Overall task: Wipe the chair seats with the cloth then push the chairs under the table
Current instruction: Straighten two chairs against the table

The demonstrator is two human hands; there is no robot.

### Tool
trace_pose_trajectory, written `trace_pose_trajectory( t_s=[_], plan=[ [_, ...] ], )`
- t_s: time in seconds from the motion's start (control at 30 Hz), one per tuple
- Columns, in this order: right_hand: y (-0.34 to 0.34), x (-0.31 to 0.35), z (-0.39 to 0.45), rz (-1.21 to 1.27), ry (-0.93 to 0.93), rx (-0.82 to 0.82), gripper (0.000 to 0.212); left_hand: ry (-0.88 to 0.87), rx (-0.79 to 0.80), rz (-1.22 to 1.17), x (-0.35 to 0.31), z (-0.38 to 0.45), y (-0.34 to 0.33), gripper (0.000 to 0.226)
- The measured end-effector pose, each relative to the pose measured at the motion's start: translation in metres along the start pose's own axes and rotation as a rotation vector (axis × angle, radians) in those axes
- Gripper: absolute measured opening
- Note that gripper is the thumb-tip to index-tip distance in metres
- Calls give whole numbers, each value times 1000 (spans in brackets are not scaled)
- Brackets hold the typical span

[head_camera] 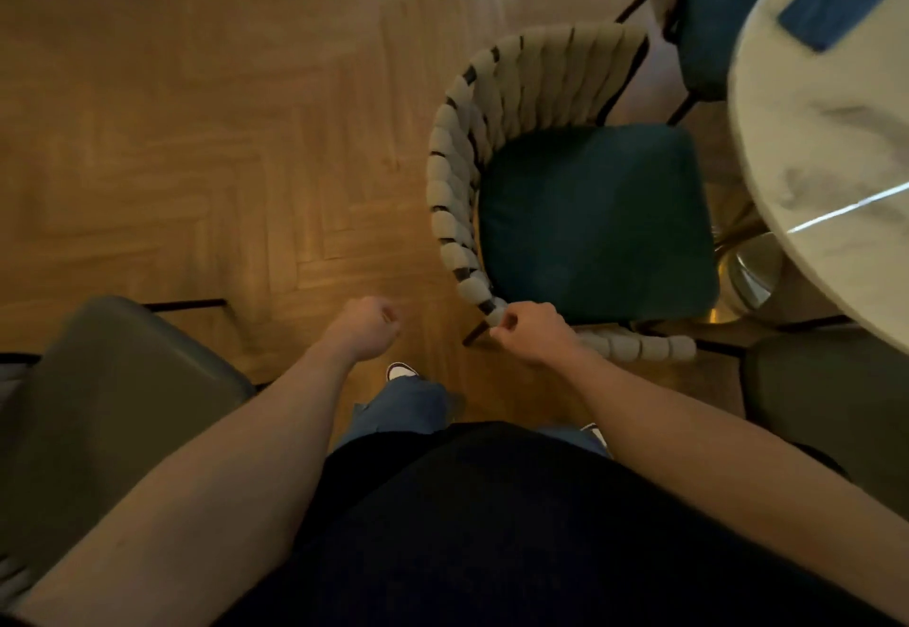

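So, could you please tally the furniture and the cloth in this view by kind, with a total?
Teal-cushioned woven chairs: 2, the near one, whose woven back the right hand grips, and a far one.
Grey seats: 2, lower left and lower right.
Marble tables: 1.
Blue cloths: 1.
Total: 6.

Both my forearms reach forward, bare. My left hand (372,328) is curled into a loose fist holding nothing, at about 11 o'clock from my torso. My right hand (533,333), at 1 o'clock, pinches with curled fingers.
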State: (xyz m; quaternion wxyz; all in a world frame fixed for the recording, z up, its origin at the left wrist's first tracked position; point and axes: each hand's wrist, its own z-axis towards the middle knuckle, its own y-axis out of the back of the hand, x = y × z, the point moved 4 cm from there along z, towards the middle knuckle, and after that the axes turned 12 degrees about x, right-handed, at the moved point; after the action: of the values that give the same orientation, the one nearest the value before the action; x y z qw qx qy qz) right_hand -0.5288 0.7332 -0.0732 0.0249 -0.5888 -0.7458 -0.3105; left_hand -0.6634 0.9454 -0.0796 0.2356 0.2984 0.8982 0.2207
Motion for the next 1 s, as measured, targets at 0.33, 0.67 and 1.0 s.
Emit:
trace_pose_trajectory(
  t_s=[0.33, 0.67, 1.0],
  plan=[
    [11, 151, 66, -48, 31, 18, 24, 129, 17, -83, 123, 9, 99, 15],
    [66, 235, 161, -52, -2, 35, 21, 139, 31, -128, 174, 69, 211, 21],
    [186, 287, 260, 49, -63, 5, 23, 111, 99, -50, 171, 173, 360, 22]
  ],
)
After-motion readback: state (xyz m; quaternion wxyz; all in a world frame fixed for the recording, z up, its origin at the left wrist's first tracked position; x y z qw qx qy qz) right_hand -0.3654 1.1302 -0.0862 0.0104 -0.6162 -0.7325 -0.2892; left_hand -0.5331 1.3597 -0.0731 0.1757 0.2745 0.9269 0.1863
